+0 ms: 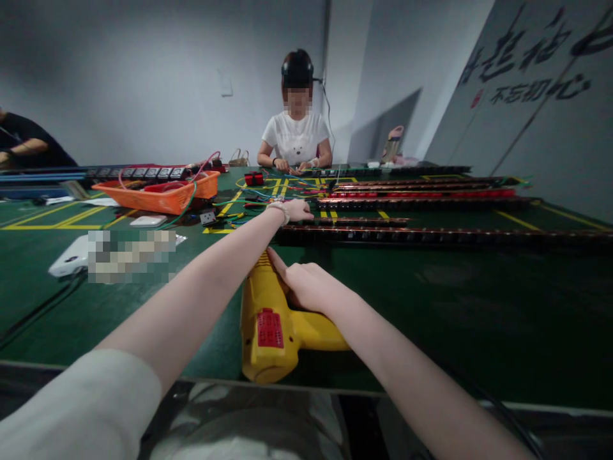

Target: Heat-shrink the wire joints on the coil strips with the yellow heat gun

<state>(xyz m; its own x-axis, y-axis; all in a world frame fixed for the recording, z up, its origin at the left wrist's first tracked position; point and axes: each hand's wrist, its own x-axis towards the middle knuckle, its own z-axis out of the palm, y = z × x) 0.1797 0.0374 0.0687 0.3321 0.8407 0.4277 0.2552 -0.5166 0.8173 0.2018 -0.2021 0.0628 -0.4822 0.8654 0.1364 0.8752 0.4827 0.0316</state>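
My left hand (297, 210) reaches forward over my right arm's side of the table, its fingers bent down at the left ends of long dark strips (431, 235) with copper-coloured edges. What lies under those fingers is hidden. Nearer to me, a yellow heat gun (268, 313) with a red label lies on its side, its nozzle end pointing away. My right hand (309, 284) is curled against the gun's barrel, one finger along its side; the other fingertips are hidden. The gun's handle passes beneath my right wrist.
An orange basket (163, 191) with wires stands left on the green table (479, 319). A white device (71, 255) with a black cable lies nearer. More strips (421, 193) and coloured wires lie ahead. A co-worker (297, 137) sits opposite; another person (29, 144) is far left.
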